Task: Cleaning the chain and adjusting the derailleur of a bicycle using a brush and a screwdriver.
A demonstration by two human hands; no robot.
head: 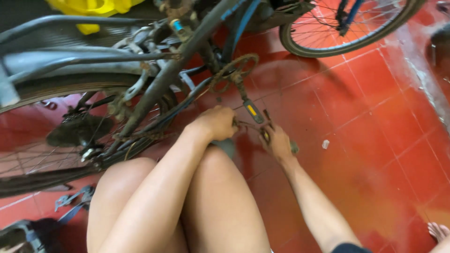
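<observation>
An old bicycle point(154, 89) with a dark frame stands over a red tiled floor. Its rusty chainring point(234, 70) and crank reach down to a pedal point(252, 110) with a yellow reflector. My left hand point(216, 122) is closed around a rusty length of chain point(246, 125) just below the pedal. My right hand point(277, 143) grips a small tool point(293, 148) and touches the same chain from the right. Both hands sit in front of my bare knees.
The rear wheel point(42, 136) fills the left side, the front wheel point(347, 28) the top right. A yellow container point(93, 9) sits at the top. Straps point(70, 201) lie at lower left. A small scrap point(325, 144) rests on the tiles. Bare toes point(438, 230) show at lower right.
</observation>
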